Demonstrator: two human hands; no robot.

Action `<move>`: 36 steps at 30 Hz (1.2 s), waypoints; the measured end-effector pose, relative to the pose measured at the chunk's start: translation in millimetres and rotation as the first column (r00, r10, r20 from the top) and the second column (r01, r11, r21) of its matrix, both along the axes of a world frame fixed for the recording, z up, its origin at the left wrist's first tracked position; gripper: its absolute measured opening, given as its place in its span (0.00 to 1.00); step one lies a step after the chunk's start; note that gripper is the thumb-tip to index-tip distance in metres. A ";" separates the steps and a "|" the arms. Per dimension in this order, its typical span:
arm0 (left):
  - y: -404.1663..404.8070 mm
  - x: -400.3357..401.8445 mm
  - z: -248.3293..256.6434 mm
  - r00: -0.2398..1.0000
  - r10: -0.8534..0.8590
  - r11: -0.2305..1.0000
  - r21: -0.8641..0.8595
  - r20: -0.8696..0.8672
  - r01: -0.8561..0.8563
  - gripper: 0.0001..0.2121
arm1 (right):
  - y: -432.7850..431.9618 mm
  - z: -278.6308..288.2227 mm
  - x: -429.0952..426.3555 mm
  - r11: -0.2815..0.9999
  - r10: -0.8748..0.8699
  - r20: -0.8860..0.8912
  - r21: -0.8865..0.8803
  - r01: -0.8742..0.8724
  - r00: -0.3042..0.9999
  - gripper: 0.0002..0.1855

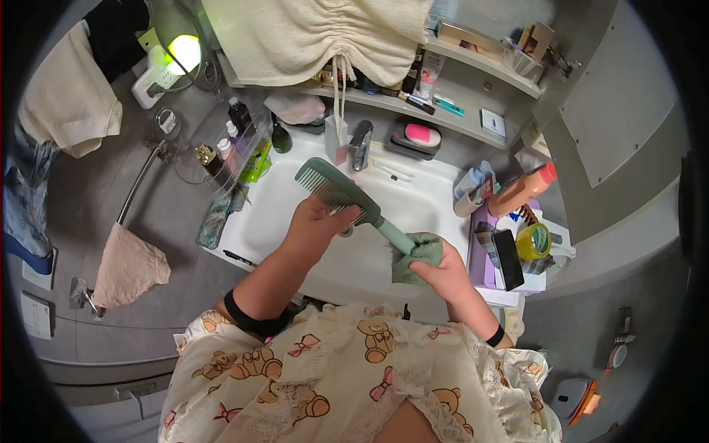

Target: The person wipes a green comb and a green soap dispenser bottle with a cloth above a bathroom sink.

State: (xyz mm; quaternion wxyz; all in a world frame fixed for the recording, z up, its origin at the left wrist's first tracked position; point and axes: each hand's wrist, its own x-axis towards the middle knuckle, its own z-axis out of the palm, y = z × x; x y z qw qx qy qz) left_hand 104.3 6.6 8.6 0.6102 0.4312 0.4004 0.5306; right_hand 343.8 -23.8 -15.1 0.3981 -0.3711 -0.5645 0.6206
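A green wide-toothed comb [338,185] with a lighter green handle is held slantwise over the white washbasin [266,221]. My left hand [324,221] grips its toothed head, thumb on the near side and the teeth towards the left. Around the handle's end, my right hand [443,271] presses a grey-green cloth [407,268]. The cloth hides the tip of the handle. Behind the comb stands a dark metal faucet [362,145], and part of the drain [346,231] shows beside my left thumb.
At the right, a purple-sided box [482,249] carries a phone [508,260], yellow tape [533,241] and an orange bottle [523,191]. Bottles fill a clear rack [249,147] at the left. A soap box [415,144] and two toothbrushes [393,171] lie behind the basin. Cream cloth [310,39] hangs over the shelves.
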 end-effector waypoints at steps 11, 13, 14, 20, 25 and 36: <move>3.6 -23.5 -9.2 0.993 -0.083 0.996 0.032 0.087 0.080 0.17 | -4.1 9.1 -28.9 0.986 -0.146 0.073 0.085 0.140 0.987 0.25; -1.1 -25.1 -12.4 0.983 -0.180 0.977 0.111 -0.039 0.183 0.19 | -3.6 6.2 -35.2 0.985 -0.157 -0.152 -0.100 0.143 0.976 0.23; -2.4 -28.4 -12.6 0.946 -0.320 0.947 0.022 -0.059 0.322 0.21 | -3.0 3.2 -37.6 0.973 -0.175 -0.260 -0.191 0.127 0.950 0.21; -4.2 -22.5 -22.8 0.853 -0.517 0.846 0.108 -0.071 0.521 0.14 | -14.6 -10.9 -52.0 0.960 -0.084 -0.264 -0.278 0.007 0.961 0.16; -3.0 -32.6 -27.8 0.859 -0.511 0.852 0.115 -0.038 0.511 0.12 | -15.7 -3.6 -65.3 0.967 -0.075 0.013 -0.242 0.076 0.997 0.12; -5.7 -67.2 -24.2 0.824 -0.549 0.826 0.057 -0.143 0.560 0.12 | -13.1 -1.4 -85.5 0.997 -0.027 0.215 -0.065 0.042 0.976 0.16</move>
